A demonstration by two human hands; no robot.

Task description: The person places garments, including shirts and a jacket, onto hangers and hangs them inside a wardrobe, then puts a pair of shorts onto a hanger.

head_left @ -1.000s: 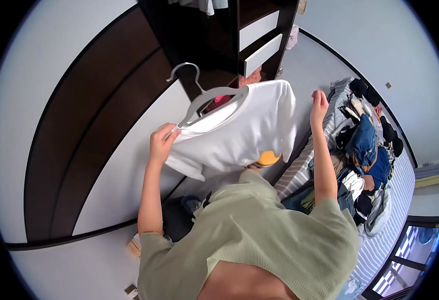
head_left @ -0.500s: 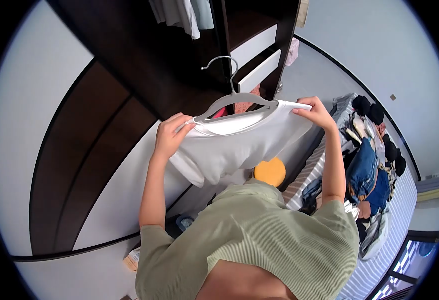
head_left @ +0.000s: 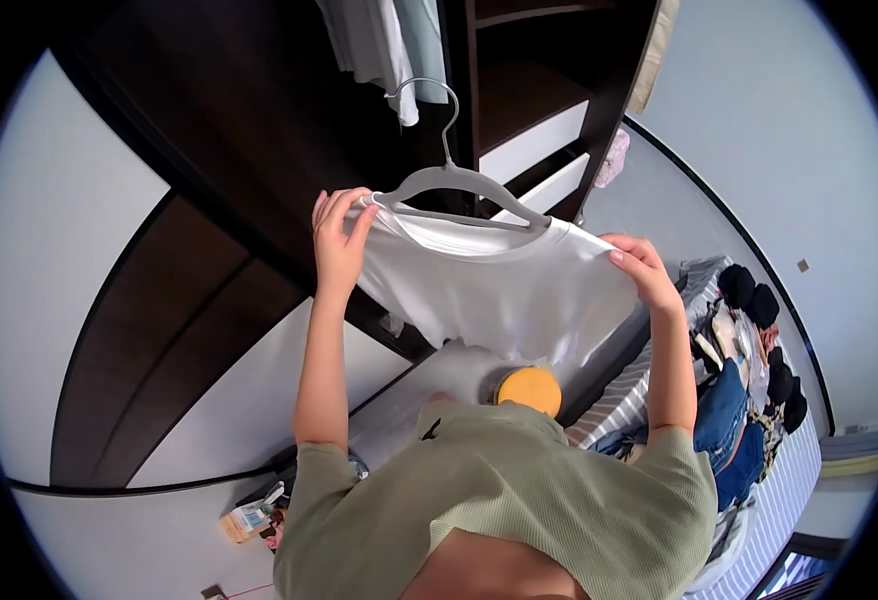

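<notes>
A white shirt [head_left: 499, 290] hangs on a grey hanger [head_left: 459, 180], spread between both hands in front of an open wardrobe. My left hand [head_left: 340, 240] pinches the shirt's shoulder at the hanger's left end. On the other side, my right hand [head_left: 645, 272] grips the shirt's shoulder or sleeve, beyond the hanger's right end. The hanger's metal hook points up, just in front of the clothes hanging in the wardrobe, and nothing holds it.
The dark wardrobe [head_left: 259, 130] contains hanging clothes [head_left: 369, 45] and white drawers [head_left: 534, 140]. A yellow round stool [head_left: 530, 388] stands below the shirt. Jeans [head_left: 721, 410], black items and other clothes lie heaped on the striped bed [head_left: 794, 480] at right.
My right hand, apart from the shirt at first, has taken hold of its right shoulder. Both hands have raised the left side of the shirt, and the view has turned toward the wardrobe.
</notes>
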